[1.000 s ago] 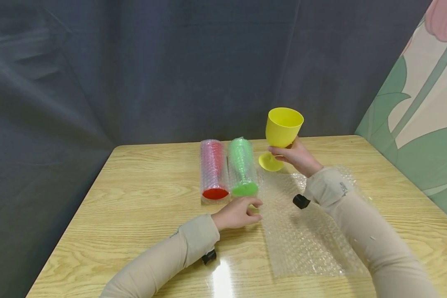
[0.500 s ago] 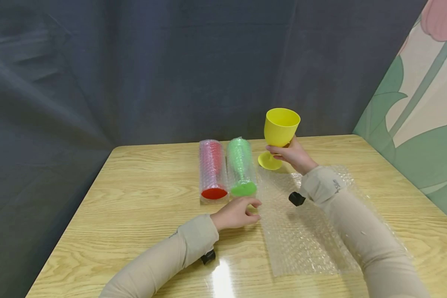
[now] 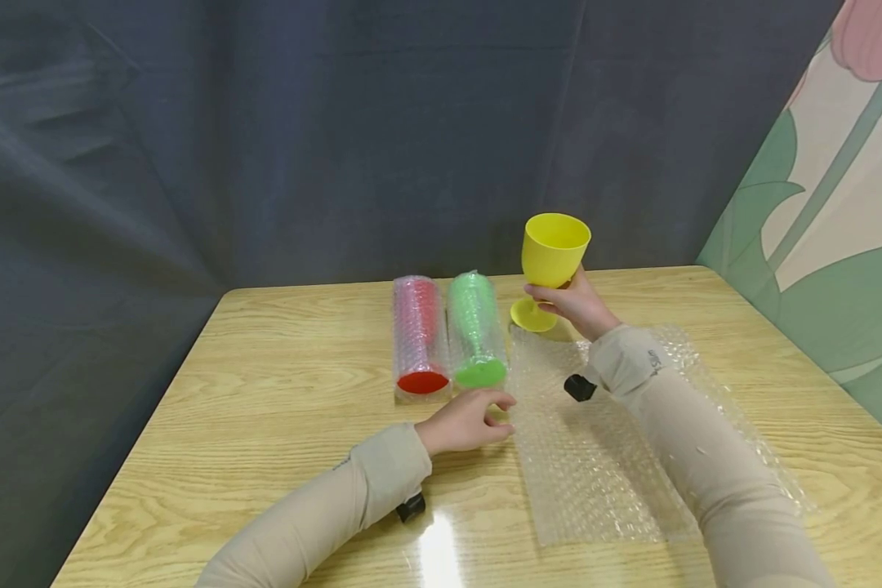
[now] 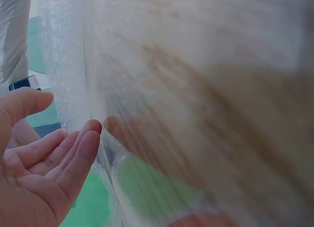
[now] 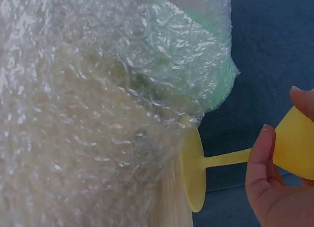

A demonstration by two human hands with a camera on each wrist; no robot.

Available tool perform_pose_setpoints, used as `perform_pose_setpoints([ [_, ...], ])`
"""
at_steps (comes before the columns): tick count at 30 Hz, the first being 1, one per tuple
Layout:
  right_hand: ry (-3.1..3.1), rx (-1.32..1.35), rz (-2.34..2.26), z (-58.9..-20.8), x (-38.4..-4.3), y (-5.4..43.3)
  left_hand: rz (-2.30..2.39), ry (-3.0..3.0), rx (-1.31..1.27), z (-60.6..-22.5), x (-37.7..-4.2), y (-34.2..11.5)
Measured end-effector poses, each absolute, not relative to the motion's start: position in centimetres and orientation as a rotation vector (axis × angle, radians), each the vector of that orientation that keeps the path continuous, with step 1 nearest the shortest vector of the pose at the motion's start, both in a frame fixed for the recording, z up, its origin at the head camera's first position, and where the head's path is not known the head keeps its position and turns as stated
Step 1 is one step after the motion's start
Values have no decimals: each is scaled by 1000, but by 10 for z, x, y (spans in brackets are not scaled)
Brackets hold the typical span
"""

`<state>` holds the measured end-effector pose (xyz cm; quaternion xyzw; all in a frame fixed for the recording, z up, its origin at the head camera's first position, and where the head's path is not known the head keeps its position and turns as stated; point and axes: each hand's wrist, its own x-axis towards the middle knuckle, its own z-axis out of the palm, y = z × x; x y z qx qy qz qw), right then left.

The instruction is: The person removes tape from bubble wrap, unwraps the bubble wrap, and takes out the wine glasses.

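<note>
A yellow plastic goblet (image 3: 554, 260) stands a little tilted at the far edge of the bubble wrap sheet (image 3: 595, 465). My right hand (image 3: 579, 304) grips it under the bowl, at the top of its stem; in the right wrist view the goblet's foot (image 5: 193, 173) shows at the sheet's edge. My left hand (image 3: 466, 420) lies by the sheet's left edge, holding nothing. Its fingers are relaxed in the left wrist view, fingertips (image 4: 91, 133) right at the plastic.
Two bubble-wrapped goblets lie side by side left of the sheet, a red one (image 3: 422, 339) and a green one (image 3: 478, 331). They rest on a wooden table (image 3: 287, 384). A dark curtain (image 3: 382, 139) hangs behind it, and a floral wall (image 3: 838, 229) stands at right.
My right hand and forearm have shifted slightly left, with the goblet still in its grip. The left hand has stayed in place beside the sheet.
</note>
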<state>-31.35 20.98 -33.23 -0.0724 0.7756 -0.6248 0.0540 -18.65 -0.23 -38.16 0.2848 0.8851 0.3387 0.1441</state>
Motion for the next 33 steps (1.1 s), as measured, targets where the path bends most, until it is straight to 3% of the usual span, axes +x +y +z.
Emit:
perform_pose_setpoints([
  [13,2321,-187,-1891,-321,-304,200,964,2550,809,-380,-186,-2],
  [21,2351,-222,-1929,-345,-321,205,967,2538,805,-382,-185,-2],
  [33,2341,-202,-1938,-348,-321,201,956,2541,818,-381,-186,-2],
])
